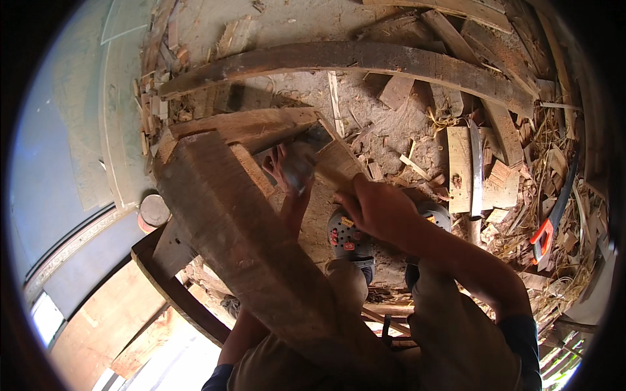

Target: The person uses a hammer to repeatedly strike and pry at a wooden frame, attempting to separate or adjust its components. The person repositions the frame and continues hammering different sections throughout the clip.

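A chunky wooden frame point(241, 234) slants across from the far left toward my lap, its thick beam passing over my left forearm. My right hand point(385, 207) is closed round the pale wooden handle of a hammer point(334, 177), whose grey head end is smeared by motion. Beyond the beam, my left hand point(277, 163) sits inside the frame's corner with curled fingers, partly covered by the blurred grey head. What those fingers hold cannot be made out. A short wooden crosspiece point(252, 171) lies close beside that hand.
A long curved beam point(352, 57) spans the ground ahead. To the right, a long-bladed knife point(477, 173) rests on a pale plank point(459, 171), and a handsaw point(542, 238) with an orange handle lies among shavings. My clogs point(349, 236) are below. A round tin point(154, 210) stands left.
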The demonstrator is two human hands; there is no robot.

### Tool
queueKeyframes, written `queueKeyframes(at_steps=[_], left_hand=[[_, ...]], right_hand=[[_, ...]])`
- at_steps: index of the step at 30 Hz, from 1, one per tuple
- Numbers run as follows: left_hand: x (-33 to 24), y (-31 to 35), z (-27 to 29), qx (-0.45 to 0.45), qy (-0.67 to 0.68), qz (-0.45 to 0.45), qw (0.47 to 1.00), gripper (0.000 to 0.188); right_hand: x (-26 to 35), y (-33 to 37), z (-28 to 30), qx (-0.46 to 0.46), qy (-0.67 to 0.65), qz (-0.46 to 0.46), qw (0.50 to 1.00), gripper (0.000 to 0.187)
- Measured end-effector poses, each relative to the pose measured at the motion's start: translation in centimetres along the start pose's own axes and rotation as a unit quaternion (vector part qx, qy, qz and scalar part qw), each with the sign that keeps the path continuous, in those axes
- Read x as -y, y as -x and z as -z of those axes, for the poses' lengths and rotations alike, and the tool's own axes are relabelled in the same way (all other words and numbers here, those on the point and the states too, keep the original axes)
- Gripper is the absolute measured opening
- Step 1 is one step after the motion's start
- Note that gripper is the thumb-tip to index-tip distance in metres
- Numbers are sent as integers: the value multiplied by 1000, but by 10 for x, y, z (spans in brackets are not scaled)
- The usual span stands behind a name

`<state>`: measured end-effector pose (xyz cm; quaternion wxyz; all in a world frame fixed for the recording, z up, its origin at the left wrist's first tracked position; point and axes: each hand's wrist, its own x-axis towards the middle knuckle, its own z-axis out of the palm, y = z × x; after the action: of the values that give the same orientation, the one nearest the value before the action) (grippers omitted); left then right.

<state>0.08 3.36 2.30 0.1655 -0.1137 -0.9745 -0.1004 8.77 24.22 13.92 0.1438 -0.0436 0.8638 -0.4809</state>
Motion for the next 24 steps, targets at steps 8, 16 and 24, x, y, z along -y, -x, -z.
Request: queueKeyframes(at_steps=[8,16,24], left_hand=[[46,26,-43,93,21,70,993,36],[44,33,-43,-23,-46,-14,999,32],[39,27,-19,88,-76,14,993,29]], right_hand=[[16,8,10,-23,-28,82,996,33],[19,8,9,11,-34,55,998,34],[-4,7,-3,65,20,-32,997,36]])
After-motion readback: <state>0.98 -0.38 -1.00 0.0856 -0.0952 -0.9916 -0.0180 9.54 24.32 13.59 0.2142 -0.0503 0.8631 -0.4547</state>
